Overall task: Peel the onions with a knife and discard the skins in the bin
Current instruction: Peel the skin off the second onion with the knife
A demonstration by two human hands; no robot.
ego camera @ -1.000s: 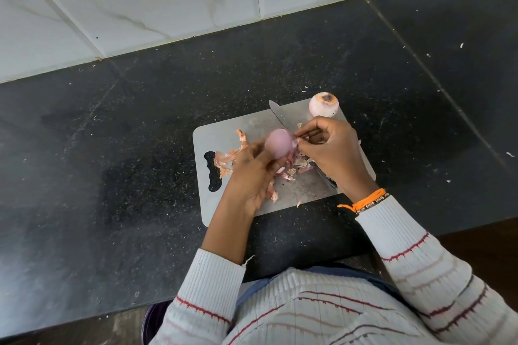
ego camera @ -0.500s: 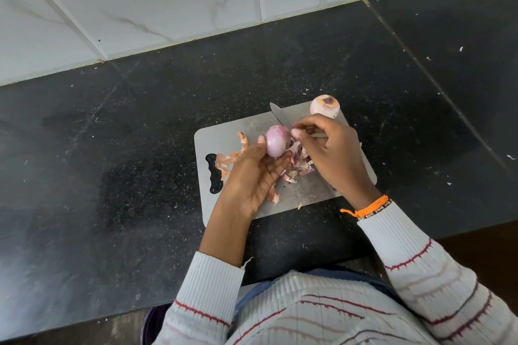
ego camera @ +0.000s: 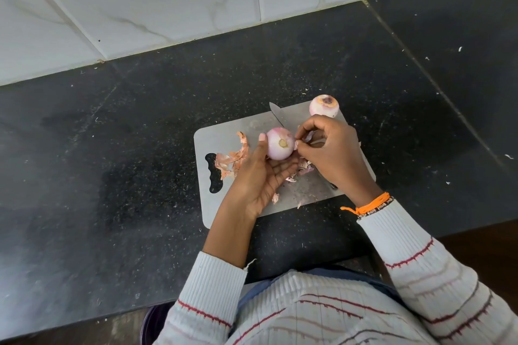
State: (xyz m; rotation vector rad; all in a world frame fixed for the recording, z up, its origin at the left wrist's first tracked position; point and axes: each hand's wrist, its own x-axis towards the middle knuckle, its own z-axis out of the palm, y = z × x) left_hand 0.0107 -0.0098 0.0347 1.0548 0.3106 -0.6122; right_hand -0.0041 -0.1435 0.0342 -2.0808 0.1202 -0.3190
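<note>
We peel the second onion by hand over the cutting board [ego camera: 224, 134].

From the left: loose skins [ego camera: 234, 158] lie on the board; our left hand [ego camera: 260, 173] cups the onion [ego camera: 280, 143] just above it, fingers curled round the bulb; our right hand [ego camera: 328, 148] pinches a thin flap of skin at its side; a peeled onion [ego camera: 324, 106] sits at the far corner; we judge the bulb firm, light and slick once bare, the skin papery and quick to tear, best taken at a lifted edge; the knife [ego camera: 280, 116] shows only its blade, the handle hidden under our right hand; no bin can be made out for certain.
</note>
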